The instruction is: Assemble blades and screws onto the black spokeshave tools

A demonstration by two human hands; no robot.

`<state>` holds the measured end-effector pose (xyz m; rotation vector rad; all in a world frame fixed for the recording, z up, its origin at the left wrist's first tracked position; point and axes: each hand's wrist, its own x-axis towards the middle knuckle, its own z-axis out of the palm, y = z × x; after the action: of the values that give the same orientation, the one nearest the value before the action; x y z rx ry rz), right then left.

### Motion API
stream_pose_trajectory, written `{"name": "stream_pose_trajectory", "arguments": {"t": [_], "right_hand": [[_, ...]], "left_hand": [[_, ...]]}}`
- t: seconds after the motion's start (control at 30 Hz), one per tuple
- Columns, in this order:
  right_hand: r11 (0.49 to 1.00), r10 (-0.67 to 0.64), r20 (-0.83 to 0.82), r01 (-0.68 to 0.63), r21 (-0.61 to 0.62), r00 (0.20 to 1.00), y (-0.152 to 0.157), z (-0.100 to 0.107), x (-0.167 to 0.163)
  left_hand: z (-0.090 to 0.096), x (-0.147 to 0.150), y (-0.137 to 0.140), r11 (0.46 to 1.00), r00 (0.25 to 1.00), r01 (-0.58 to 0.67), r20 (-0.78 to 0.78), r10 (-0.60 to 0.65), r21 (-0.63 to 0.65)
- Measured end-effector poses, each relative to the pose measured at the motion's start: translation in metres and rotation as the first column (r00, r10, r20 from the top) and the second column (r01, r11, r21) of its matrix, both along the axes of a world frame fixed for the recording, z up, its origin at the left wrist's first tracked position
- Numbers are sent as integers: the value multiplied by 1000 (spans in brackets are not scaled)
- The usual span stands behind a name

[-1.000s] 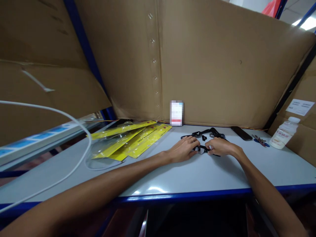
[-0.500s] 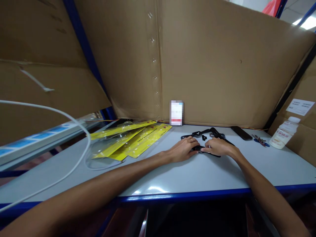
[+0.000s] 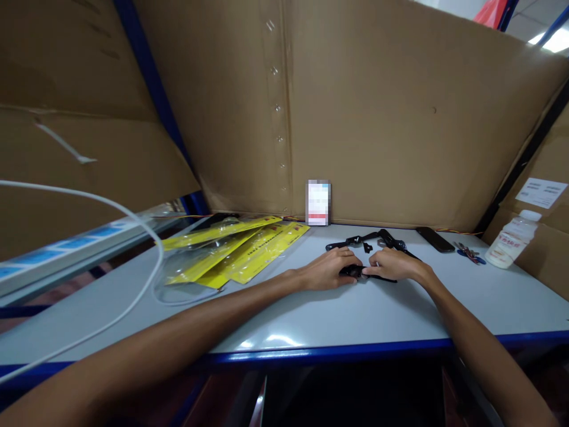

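Note:
My left hand [image 3: 335, 268] is closed around the left part of a black wristwatch-like piece [image 3: 354, 271], which lies low on the table. From the other side my right hand [image 3: 391, 264] pinches the same piece, its fingertips close to the left ones. A dark strap end [image 3: 387, 279] shows beneath the right hand. Just beyond the hands lies a second black watch-like piece [image 3: 355, 240] with its strap spread out. Beside it is a small black part [image 3: 367, 248]. Another black strapped item [image 3: 392, 239] sits behind my right hand and is partly covered by it.
Yellow-and-clear blister packs [image 3: 249, 252] are piled at left. A phone with a lit screen [image 3: 317, 203] leans against the cardboard wall [image 3: 377, 118]. On the right are a dark phone [image 3: 435, 239], keys [image 3: 470, 254] and a white bottle [image 3: 512, 240]. A white cable [image 3: 153, 267] loops at left.
My left fingers have shifted slightly on the black piece: the thumb has dropped lower and more of the piece shows between the hands. My right hand stays nearly still.

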<state>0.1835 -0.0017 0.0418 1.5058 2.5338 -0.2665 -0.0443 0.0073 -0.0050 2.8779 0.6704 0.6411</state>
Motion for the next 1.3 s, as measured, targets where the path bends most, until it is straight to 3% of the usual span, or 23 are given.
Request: {"name": "stream_pose_trajectory", "arguments": {"t": [0.3, 0.5, 0.6, 0.7, 0.83, 1.13, 1.3], "right_hand": [[993, -66, -73, 58, -101, 995, -2, 3, 0], [990, -92, -57, 85, -114, 994, -4, 6, -1], [989, -126, -28, 123, -88, 992, -6, 9, -2], [990, -138, 23, 138, 20, 990, -6, 11, -3], [985, -141, 82, 131, 116, 987, -4, 10, -2], [990, -120, -58, 115, -76, 991, -6, 10, 5], [991, -90, -82, 82, -107, 993, -3, 6, 7]], "left_hand": [[-1, -1, 2, 999, 999, -12, 40, 13, -33], [3, -14, 20, 973, 934, -225, 274, 231, -51], [6, -22, 30, 940, 888, -335, 314, 335, -56], [10, -27, 36, 920, 885, -389, 263, 385, -38], [13, -29, 36, 929, 920, -370, 138, 366, -3], [7, -29, 37, 946, 947, -319, 50, 316, 63], [3, -28, 38, 946, 952, -306, 46, 303, 104]]}}
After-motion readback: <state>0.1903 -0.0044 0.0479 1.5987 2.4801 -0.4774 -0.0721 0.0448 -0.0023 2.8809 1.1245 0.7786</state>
